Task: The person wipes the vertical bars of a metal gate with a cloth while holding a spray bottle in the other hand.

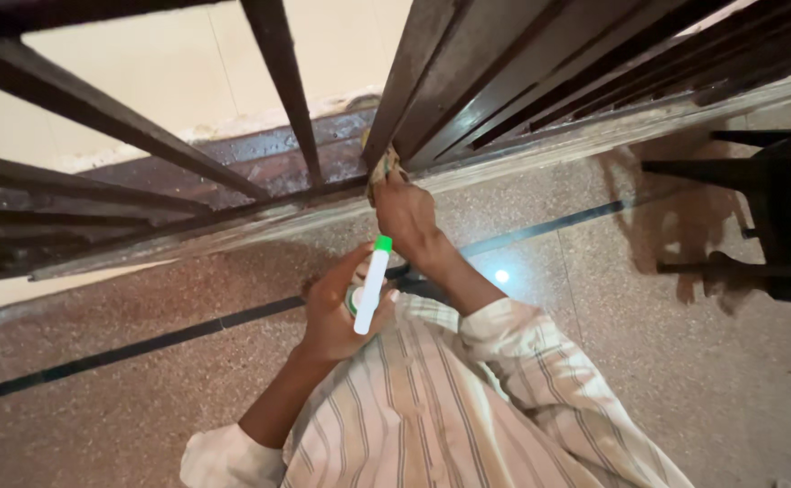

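— What does the left hand (332, 312) have?

— Its grip is clenched around a slim white plastic bottle with a green cap (371, 285). The bottle stands nearly upright, cap end up, tilted a little to the right, against the palm. Something round and green-and-white shows behind it in the same hand; what it is cannot be told. Whether the bottle holds anything cannot be seen through its white wall.

— And the right hand (404, 212)?

— It reaches forward, its grip closed on a crumpled yellowish cloth (385, 167). The cloth is pressed against the lower end of a dark brown metal gate frame (432, 81), just above the worn metal track on the sill (233, 230).

— Where is all this?

— Over a speckled reddish stone floor with dark inlaid strips (142, 389). Slanted dark bars (282, 81) cross the upper view, a pale wall behind them. The person wears a beige shirt with thin stripes (432, 407), sleeves pushed up. At the right edge stands dark furniture with horizontal rails (757, 217), well apart from both hands.
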